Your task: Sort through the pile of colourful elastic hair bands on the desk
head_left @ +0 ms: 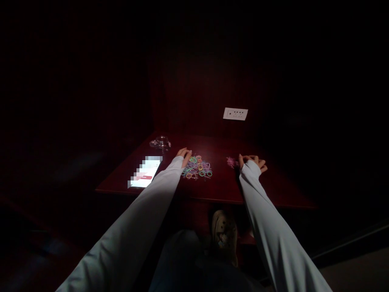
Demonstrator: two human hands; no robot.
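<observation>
A loose pile of small pastel hair ties (200, 167), in green, purple, yellow and pink, lies mid-table. My left hand (184, 155) rests against the pile's upper left edge, its fingers loosely stretched over the nearest hair ties. No tie shows plainly in that hand. To the right is a smaller heap of pink hair ties (232, 162). My right hand (253, 161) hovers at or rests on the table just right of this heap. Its thumb stands apart from the other fingers, which fan out to the right, and nothing shows between them.
A lit phone (146, 172) lies on the dark red table (197, 192) at left. Behind it stands a clear glass container (162, 141) with pinkish pieces beside it. A white socket plate (235, 114) is on the back wall. Below the front edge is a clog-style shoe (224, 231).
</observation>
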